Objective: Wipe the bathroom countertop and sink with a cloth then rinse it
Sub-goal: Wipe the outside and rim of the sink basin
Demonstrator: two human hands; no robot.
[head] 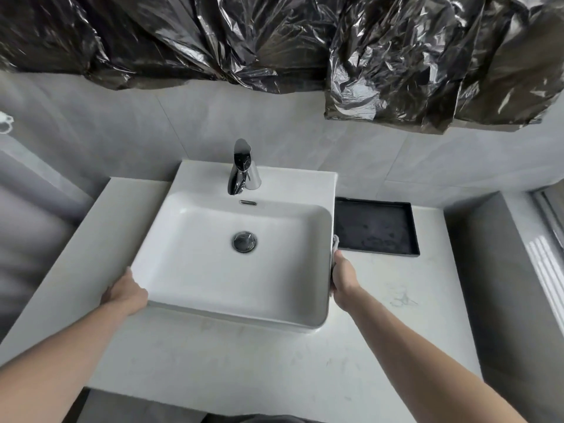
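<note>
A white rectangular vessel sink (317,184) stands on a pale marbled countertop (381,300), with a chrome tap (242,167) at its back and a metal drain plug (244,241) in the basin. My right hand (343,277) is against the sink's outer right wall and holds a small grey cloth (335,242) there; only the cloth's top edge shows above my fingers. My left hand (123,293) rests against the sink's outer left wall near the front corner. Its fingers are hidden behind the rim.
A shallow black tray (410,227) lies on the countertop right of the sink. Crumpled black plastic sheeting (396,62) hangs across the wall above. Grey tiled walls close in at the left and back, and a grey ledge (488,239) rises at the right.
</note>
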